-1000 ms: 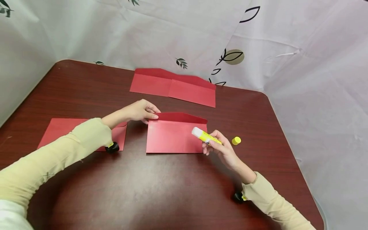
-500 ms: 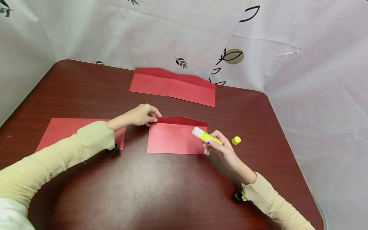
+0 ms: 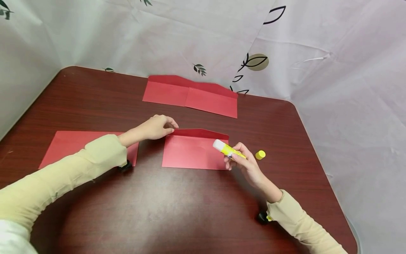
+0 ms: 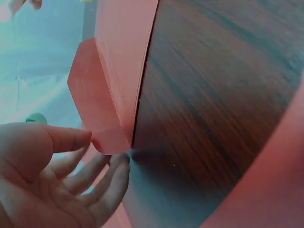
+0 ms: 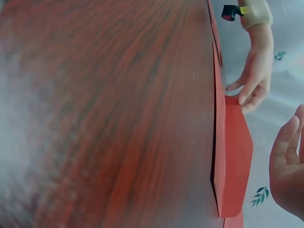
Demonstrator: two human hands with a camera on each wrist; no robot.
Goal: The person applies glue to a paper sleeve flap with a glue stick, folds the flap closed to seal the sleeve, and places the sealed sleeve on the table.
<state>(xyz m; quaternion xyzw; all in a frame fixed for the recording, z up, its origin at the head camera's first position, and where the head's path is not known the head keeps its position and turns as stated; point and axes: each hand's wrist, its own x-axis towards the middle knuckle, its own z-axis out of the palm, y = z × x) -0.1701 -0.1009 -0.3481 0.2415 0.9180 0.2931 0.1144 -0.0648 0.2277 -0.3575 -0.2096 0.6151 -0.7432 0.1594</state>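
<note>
A red envelope (image 3: pixel 193 151) lies in front of me with its flap (image 3: pixel 203 133) raised at the far edge. My left hand (image 3: pixel 155 127) pinches the flap's left end between thumb and fingers, as the left wrist view shows close up. Held over the envelope's right side by my right hand (image 3: pixel 245 164) is an uncapped yellow glue stick (image 3: pixel 229 151), its white end pointing left and away from the paper. In the right wrist view only part of the right hand (image 5: pixel 289 166) shows, and the glue stick is out of sight.
The yellow cap (image 3: pixel 260 155) stands on the brown table (image 3: pixel 177 211) to the right. Two overlapping red envelopes (image 3: pixel 210 102) with open flaps lie at the back edge. Another red envelope (image 3: pixel 69 143) lies at left, partly under the left forearm. A white curtain (image 3: pixel 127 38) hangs behind.
My left hand has shifted slightly toward me, and the flap's far edge sits lower with it. The right hand and glue stick have hardly moved.
</note>
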